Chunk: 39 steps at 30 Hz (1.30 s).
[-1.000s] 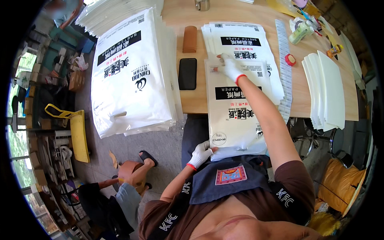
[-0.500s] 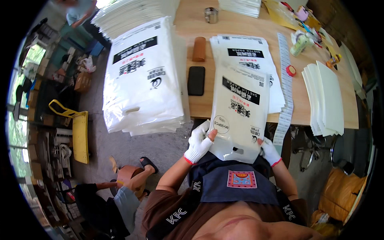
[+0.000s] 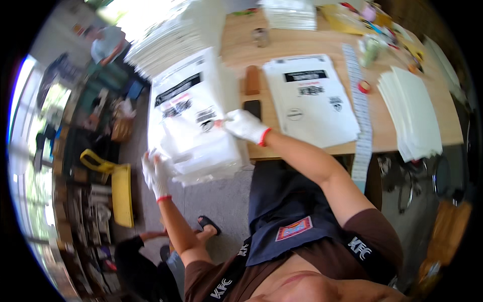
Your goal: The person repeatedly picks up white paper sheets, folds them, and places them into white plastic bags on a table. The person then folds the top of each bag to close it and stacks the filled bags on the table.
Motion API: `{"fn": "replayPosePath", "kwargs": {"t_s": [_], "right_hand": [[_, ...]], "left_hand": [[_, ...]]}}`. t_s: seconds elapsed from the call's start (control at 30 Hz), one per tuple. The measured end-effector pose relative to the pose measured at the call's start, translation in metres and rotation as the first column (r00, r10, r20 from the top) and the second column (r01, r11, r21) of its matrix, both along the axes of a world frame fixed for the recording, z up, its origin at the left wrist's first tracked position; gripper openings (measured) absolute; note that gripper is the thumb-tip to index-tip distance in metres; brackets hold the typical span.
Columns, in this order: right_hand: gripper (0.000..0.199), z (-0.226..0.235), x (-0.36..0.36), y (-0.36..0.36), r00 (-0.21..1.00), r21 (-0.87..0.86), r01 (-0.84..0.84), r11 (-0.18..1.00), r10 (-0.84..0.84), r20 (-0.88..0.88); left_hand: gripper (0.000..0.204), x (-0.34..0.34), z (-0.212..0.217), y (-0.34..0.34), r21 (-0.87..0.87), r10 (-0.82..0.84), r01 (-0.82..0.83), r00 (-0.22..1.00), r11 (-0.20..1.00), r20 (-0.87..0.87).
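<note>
Over left stack (image 3: 193, 126) | both grips, left hand (image 3: 155, 173) and right hand (image 3: 244, 126), grasping bag, moved from table (image 3: 402, 113)

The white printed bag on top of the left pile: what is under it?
Under the white printed bag lies a pile of similar white plastic bags. The left hand grips the pile's near corner; the right hand presses on top. Whatever supports the pile is covered.

- My gloves (image 3: 245, 126) are white with red cuffs.
- The bags (image 3: 193, 121) are white with black print.
- My apron (image 3: 287, 206) is navy.
- The table (image 3: 402, 128) is tan wood.
</note>
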State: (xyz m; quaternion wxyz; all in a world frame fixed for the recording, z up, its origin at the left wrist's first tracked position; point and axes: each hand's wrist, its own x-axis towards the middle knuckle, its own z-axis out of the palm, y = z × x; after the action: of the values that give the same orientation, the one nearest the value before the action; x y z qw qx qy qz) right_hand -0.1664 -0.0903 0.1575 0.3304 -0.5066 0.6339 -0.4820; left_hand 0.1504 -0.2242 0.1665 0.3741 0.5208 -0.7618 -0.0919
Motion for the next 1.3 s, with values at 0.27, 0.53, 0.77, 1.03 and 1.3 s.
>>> {"fn": "replayPosePath", "kwargs": {"t_s": [0.27,0.53,0.77,1.03,1.3], "right_hand": [[0.021,-0.072,-0.089,0.121,0.924,0.044,-0.032,0.999,0.013,0.382],[0.046,-0.093,-0.335,0.213,0.378,0.115,0.89,0.44,-0.574,-0.727],[0.063,-0.119,-0.413,0.212,0.348,0.258,0.906,0.335,-0.246,-0.905],[0.056,-0.12,-0.466,0.163,0.276,0.141,0.904,0.404,-0.3,-0.913],[0.06,-0.09,-0.347,0.212,0.384,-0.262,0.635,0.727,-0.591,-0.709]], "left_hand": [[0.04,-0.022,-0.201,0.153,0.382,0.295,-0.005,0.645,0.924,-0.705],[0.033,-0.237,-0.113,0.269,0.029,-0.926,0.952,0.304,0.306,-0.224],[0.062,-0.43,-0.137,0.325,0.25,-0.972,0.968,-0.054,0.005,0.23],[0.066,-0.453,-0.144,0.335,0.328,-0.981,0.943,-0.105,-0.047,0.162],[0.055,-0.447,-0.128,0.333,0.25,-0.992,0.963,-0.113,-0.096,0.055]]}}
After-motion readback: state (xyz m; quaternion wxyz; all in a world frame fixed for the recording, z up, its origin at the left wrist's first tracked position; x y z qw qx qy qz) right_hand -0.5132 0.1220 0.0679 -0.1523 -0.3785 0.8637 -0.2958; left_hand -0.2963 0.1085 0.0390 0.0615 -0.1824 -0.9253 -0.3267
